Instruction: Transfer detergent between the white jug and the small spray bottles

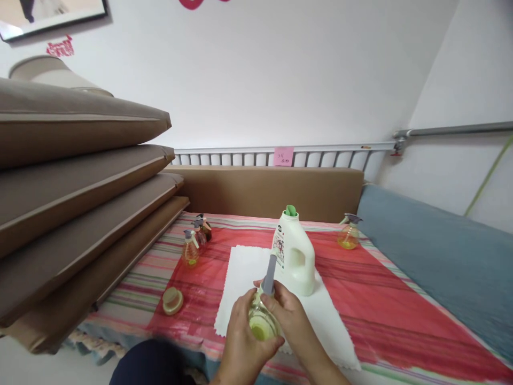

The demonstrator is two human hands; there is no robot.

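A clear spray bottle with yellow-green liquid and a grey trigger head is held up in front of me, tilted. My left hand wraps around the bottle's body. The fingers of my right hand close on its neck, just below the grey head. Right behind it, a large white jug with a handle, a printed label and a green spout stands upright on a white cloth. Near the left side of the red sheet lies a pale round cap.
Several spray bottles stand at the back left, the nearest a clear one; another spray bottle with yellow liquid is at the back right. Stacked brown cushions rise on the left. A blue cushion borders the right.
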